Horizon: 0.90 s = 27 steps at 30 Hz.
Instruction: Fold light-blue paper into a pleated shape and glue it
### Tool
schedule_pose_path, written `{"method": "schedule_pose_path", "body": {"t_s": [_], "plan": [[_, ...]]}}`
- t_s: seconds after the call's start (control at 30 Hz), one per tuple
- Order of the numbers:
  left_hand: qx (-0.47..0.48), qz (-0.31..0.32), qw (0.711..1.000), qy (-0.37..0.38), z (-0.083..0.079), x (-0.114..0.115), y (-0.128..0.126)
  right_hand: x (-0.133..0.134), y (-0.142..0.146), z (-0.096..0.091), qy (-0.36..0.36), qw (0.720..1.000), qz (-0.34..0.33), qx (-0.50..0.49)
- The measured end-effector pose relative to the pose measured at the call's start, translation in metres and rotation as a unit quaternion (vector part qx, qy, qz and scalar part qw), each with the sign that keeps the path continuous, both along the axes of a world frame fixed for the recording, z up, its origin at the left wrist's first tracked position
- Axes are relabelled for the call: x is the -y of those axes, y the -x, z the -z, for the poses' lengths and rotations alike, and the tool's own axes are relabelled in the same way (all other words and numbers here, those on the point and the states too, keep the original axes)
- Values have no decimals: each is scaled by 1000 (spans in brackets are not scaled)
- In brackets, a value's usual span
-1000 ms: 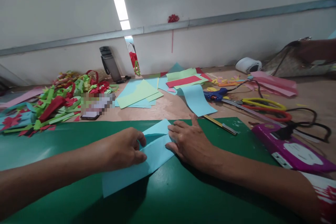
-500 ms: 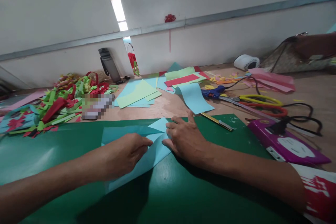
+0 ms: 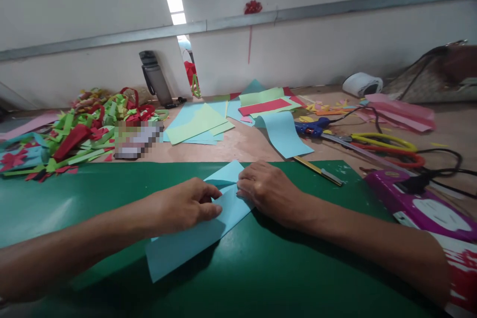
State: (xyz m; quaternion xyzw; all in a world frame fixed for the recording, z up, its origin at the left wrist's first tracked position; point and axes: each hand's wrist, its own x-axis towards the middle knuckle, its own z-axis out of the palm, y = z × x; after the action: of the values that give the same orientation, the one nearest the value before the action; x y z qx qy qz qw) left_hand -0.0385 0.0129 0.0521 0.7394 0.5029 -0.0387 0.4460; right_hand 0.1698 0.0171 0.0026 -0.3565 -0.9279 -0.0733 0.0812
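A folded sheet of light blue paper (image 3: 194, 246) lies slanted over the green mat, its front flap lifted slightly and a narrow pointed gap showing near its upper end. My left hand (image 3: 184, 206) holds the flap's edge, the thumb in front and the index finger towards the gap, the two tips a little apart. The other fingers are mostly hidden. At the paper's upper right end, my right hand (image 3: 270, 191) is closed, its curled fingertips pinching and pressing the fold.
The green mat (image 3: 242, 278) covers the near table. Behind it are paper scraps (image 3: 89, 124), stacked coloured sheets (image 3: 201, 121), a curled blue strip (image 3: 285, 134), a cutter knife (image 3: 318, 171), a blue glue gun (image 3: 313, 127), scissors (image 3: 387, 144), a purple power strip (image 3: 421, 201) and a dark bottle (image 3: 156, 79).
The front flap has swung down towards me, and the far layer has dropped from sight behind my left hand. My right fingers have curled in at the paper's end. The view has tilted down.
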Motion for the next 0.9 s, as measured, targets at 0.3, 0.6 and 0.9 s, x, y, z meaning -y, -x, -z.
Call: {"method": "schedule_pose_path", "body": {"t_s": [0.3,0.6,0.9], "plan": [[-8,20,1000,-13,9,-11,2,6,-16,-5,-35,989,-120,82],[50,-174,977,110,-7,3,-3,9,-16,-7,-27,989,-112,95],[79,101,992,9,-2,-2,6,12,-14,-8,-13,991,-101,84]]}}
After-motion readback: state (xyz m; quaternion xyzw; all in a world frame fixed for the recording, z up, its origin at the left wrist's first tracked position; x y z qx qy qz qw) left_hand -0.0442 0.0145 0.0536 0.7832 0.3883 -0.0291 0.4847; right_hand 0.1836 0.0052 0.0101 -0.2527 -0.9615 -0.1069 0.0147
